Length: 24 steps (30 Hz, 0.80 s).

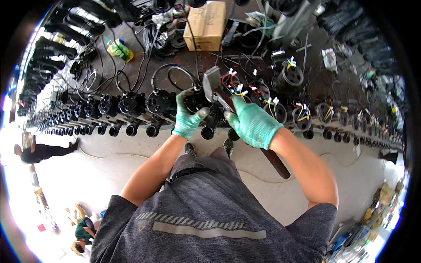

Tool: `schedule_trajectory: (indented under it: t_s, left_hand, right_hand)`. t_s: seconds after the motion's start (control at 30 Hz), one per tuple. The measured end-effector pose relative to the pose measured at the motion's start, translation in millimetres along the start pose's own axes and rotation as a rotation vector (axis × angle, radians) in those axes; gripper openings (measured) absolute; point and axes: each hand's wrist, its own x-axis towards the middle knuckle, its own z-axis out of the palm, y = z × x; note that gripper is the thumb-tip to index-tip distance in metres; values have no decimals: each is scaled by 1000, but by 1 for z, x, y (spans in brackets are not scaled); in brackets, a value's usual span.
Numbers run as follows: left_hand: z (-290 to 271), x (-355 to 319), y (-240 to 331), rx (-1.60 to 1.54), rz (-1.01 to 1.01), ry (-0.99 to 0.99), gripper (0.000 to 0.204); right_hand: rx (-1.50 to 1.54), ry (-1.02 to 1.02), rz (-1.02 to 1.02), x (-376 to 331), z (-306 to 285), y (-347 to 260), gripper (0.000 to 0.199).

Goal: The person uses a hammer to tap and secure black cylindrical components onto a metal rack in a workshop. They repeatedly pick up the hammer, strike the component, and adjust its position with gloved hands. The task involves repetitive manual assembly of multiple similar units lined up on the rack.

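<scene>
My right hand (254, 123), in a green knit glove, is closed around the wooden handle of a hammer (276, 164). The hammer's metal head slants up over the near side of the bench, just above a black pump-like housing (211, 117). On that housing rests my left hand (187, 117), gloved alike, its fingers curled over the far side and its thumb toward the hammer. Directly left stands a similar black housing (158, 101) with a looped cable. To the right, an uncapped round housing (275, 111) shows coloured wires with white connectors.
Rows of similar housings line the bench's near edge both ways. A cardboard box (205, 26), a yellow-green bag (119, 50) and loose cables lie farther back on the dark bench (144, 76). Other people (85, 230) are at lower left and far left.
</scene>
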Motion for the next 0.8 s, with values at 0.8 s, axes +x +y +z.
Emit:
schedule_trajectory:
  t_s: [0.8]
  left_hand:
    - [0, -1, -1, -167, -63, 12, 91]
  right_hand:
    - [-1, 344, -277, 14, -9, -78, 42]
